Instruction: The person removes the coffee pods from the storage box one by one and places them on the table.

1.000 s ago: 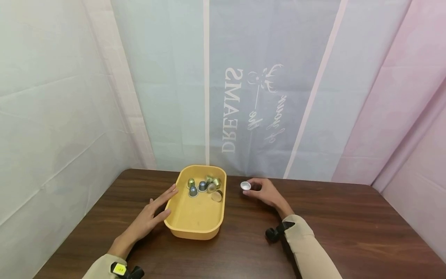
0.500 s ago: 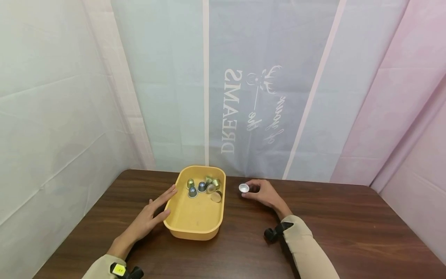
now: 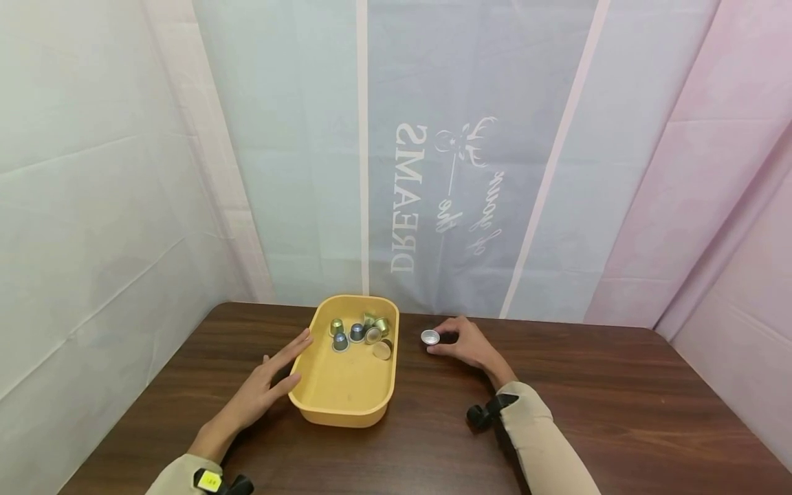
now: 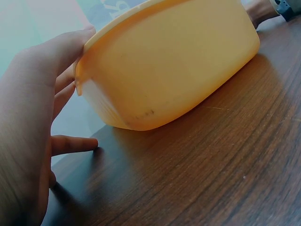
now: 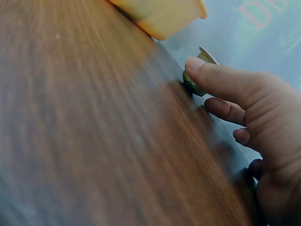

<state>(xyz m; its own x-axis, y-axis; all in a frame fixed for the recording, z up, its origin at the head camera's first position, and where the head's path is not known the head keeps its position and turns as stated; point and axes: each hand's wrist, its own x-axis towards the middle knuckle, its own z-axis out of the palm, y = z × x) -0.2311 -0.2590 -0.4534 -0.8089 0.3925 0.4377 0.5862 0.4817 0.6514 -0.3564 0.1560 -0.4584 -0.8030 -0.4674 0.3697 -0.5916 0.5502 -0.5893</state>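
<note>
In the head view a coffee capsule [image 3: 430, 337] is pinched between the thumb and fingers of my right hand [image 3: 469, 345], its silver lid facing up and toward me. The right wrist view shows a dark green body on this capsule [image 5: 194, 84], low over the table or touching it; I cannot tell which. To its left stands a yellow plastic tray [image 3: 343, 416] with several green and blue coffee capsules [image 3: 357, 333] gathered toward its far end. Extended fingers of my left hand [image 3: 262, 386] rest on the tray's left rim, and other fingers [image 4: 73, 144] reach down beside the tray's outer wall.
Under everything lies a dark wood-grain table [image 3: 588, 399]. A printed cloth [image 3: 470, 69] hangs right behind its far edge, and pale cloth [image 3: 93, 206] walls stand at both sides. Each wrist wears a black strapped device [image 3: 491, 411].
With the capsule in its pinch, my right hand has shifted slightly left and nearer to me. My left hand stays at the tray's rim. The whole head view has drifted a little.
</note>
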